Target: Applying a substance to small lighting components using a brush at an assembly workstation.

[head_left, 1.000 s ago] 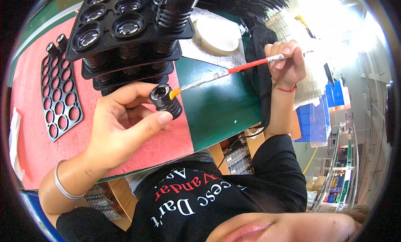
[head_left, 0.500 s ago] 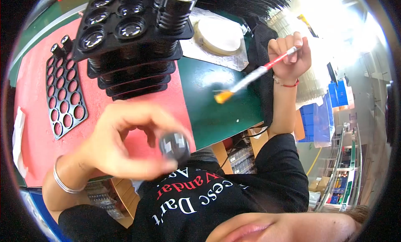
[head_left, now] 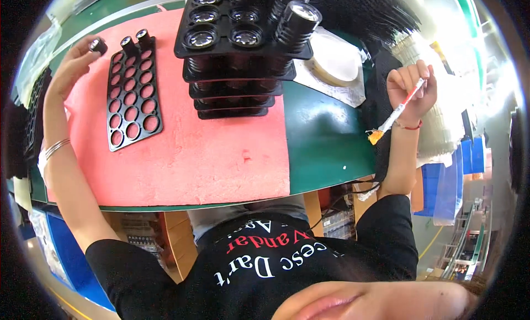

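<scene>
Left hand (head_left: 77,58) far left, pinched on a small black lens (head_left: 99,44) — just left of the holed tray's (head_left: 131,91) far end, long axis running near to far. Right hand (head_left: 411,88) well apart, closed on a brush (head_left: 396,115).

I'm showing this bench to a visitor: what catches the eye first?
The red mat on the green table, with a stack of black trays at its far edge. The left hand holds a small black part beside a flat holed tray; the right hand holds a brush.
</scene>
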{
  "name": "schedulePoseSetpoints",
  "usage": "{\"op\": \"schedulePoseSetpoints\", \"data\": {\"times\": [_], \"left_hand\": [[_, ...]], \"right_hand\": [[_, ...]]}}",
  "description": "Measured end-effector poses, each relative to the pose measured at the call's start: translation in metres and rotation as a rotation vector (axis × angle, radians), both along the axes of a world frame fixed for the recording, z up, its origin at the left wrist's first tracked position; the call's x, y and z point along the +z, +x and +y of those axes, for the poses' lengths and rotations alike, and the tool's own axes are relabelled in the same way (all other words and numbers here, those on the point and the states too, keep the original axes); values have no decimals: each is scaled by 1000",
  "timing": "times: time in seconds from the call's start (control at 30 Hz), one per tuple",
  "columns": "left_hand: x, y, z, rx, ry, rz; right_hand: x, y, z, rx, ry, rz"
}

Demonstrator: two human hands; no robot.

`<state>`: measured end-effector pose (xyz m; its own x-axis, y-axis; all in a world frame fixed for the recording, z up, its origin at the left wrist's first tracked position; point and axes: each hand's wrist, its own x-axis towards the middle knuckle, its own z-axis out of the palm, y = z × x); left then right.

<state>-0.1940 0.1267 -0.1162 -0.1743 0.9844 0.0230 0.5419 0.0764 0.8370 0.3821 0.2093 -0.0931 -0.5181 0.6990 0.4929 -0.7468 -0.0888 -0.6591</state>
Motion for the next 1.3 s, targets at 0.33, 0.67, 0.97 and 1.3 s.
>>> {"op": "schedulePoseSetpoints", "data": {"times": [0.33,0.67,0.97,1.3], "left_hand": [[-23,-8,16,-112,-108,198],[-23,-5,21,-132,-68,423],[43,102,-1,128,541,656],[68,259,-39,-167,943,798]], "right_hand": [[-1,-2,-1,-52,7,-41],[-4,-2,3,1,15,-56],[-5,0,4,20,23,-43],[-6,6,11,65,23,15]]}}
